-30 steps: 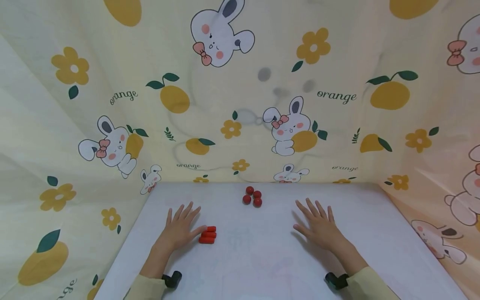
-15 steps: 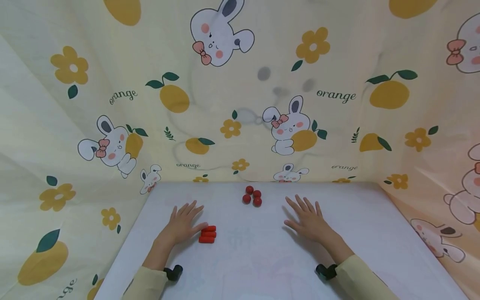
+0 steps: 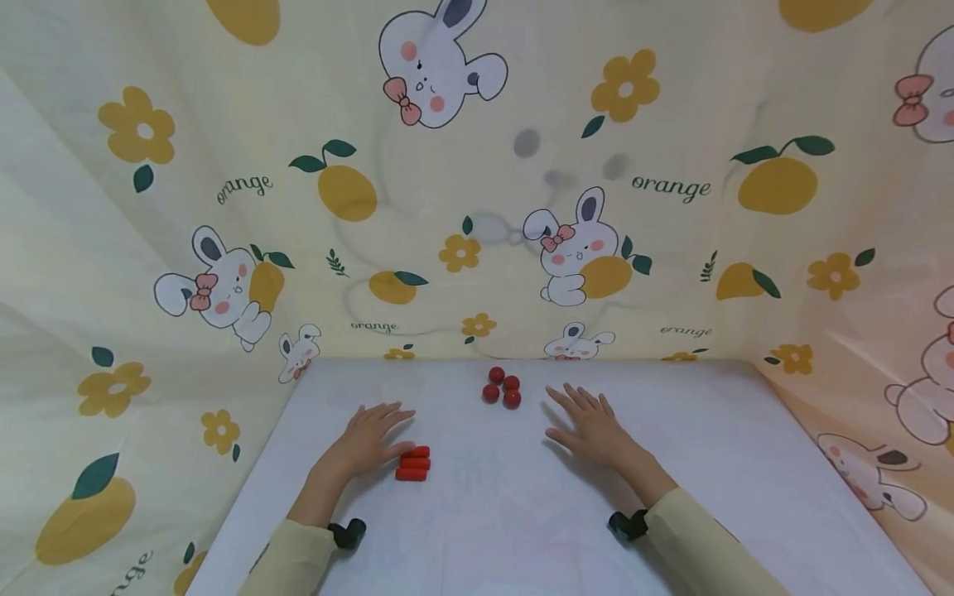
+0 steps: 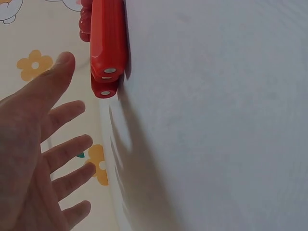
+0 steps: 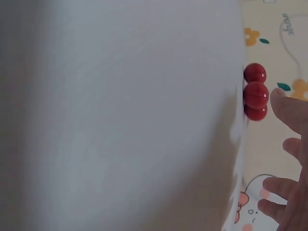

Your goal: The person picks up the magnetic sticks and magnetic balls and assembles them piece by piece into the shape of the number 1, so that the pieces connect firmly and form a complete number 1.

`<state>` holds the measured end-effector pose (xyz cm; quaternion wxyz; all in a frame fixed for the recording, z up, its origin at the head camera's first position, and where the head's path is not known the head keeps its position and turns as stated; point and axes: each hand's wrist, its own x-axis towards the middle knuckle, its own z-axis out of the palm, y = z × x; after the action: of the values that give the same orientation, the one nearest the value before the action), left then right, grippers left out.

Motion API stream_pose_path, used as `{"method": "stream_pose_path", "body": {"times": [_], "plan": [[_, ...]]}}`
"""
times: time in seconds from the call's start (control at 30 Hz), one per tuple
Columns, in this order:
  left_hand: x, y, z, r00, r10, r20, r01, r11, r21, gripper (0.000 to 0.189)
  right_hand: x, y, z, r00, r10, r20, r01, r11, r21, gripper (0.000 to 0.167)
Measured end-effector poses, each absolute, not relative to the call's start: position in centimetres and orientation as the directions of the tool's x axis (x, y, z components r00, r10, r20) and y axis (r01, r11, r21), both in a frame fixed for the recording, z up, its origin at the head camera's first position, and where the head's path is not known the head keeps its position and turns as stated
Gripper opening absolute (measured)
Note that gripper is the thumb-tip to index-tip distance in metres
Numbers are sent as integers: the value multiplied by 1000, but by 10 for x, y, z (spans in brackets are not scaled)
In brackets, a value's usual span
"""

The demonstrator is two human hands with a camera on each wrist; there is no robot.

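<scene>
Three short red rods (image 3: 412,474) lie side by side on the white table. In the left wrist view, small silvery discs mark the ends of the rods (image 4: 109,43). My left hand (image 3: 365,440) hovers just left of them, fingers spread; its thumb (image 4: 60,72) is apart from the rods there. Several shiny red balls (image 3: 511,399) form a cluster near the table's back edge. To the right of these balls, my right hand (image 3: 590,430) is held over the table with fingers spread and holds nothing. The right wrist view shows the balls (image 5: 256,95) beyond its thumb.
A cream cloth (image 3: 462,165) printed with rabbits, oranges and flowers hangs behind and beside the white table (image 3: 507,530). Each wrist carries a small black device, one by the left sleeve (image 3: 349,534) and one by the right sleeve (image 3: 628,525).
My right hand has moved left and slightly away from me, closer to the balls. The left hand has shifted a little to the right. Rods and balls stay where they were.
</scene>
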<state>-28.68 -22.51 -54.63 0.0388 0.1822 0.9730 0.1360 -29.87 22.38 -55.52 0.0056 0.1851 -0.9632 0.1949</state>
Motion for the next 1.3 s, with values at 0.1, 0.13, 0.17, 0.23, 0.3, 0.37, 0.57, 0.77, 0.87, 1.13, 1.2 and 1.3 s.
{"method": "stream_pose_path", "body": {"times": [0.1,0.13,0.17,0.23,0.3,0.37,0.57,0.77,0.87,1.13,1.2,1.3], "plan": [[-290,-226,-547,-928,370,-35,345,892,293,59,-303,219,-554,-933,-350,81,-351,840,-414,79],[-290,-226,-547,-927,373,-38,346,890,297,57,-304,217,-554,-934,-348,78,-347,836,-426,79],[-291,-226,-548,-926,375,-38,346,887,306,55,-305,215,-554,-936,-345,76,-342,833,-435,79],[-291,-226,-547,-926,377,-37,345,880,325,50,-308,211,-554,-937,-341,73,-335,826,-453,79],[-291,-226,-547,-927,374,-33,341,875,344,44,-311,207,-554,-937,-339,80,-336,820,-463,78],[-290,-224,-547,-930,366,-36,328,870,368,37,-314,203,-554,-938,-336,89,-337,814,-474,77],[-286,-219,-543,-933,359,-39,312,857,411,25,-321,191,-553,-940,-331,85,-324,785,-527,75],[-283,-217,-539,-925,375,-58,318,850,420,19,-328,185,-554,-949,-310,54,-283,766,-577,75],[-283,-217,-538,-923,379,-71,314,846,432,16,-330,183,-555,-955,-292,51,-261,746,-612,74],[-285,-218,-538,-918,390,-78,322,844,428,9,-337,174,-558,-954,-291,72,-268,719,-641,67],[-285,-218,-539,-918,389,-78,320,842,434,8,-338,172,-558,-953,-295,74,-272,718,-641,65],[-286,-218,-540,-918,387,-84,316,844,433,7,-340,169,-558,-951,-298,78,-277,718,-638,62]]}}
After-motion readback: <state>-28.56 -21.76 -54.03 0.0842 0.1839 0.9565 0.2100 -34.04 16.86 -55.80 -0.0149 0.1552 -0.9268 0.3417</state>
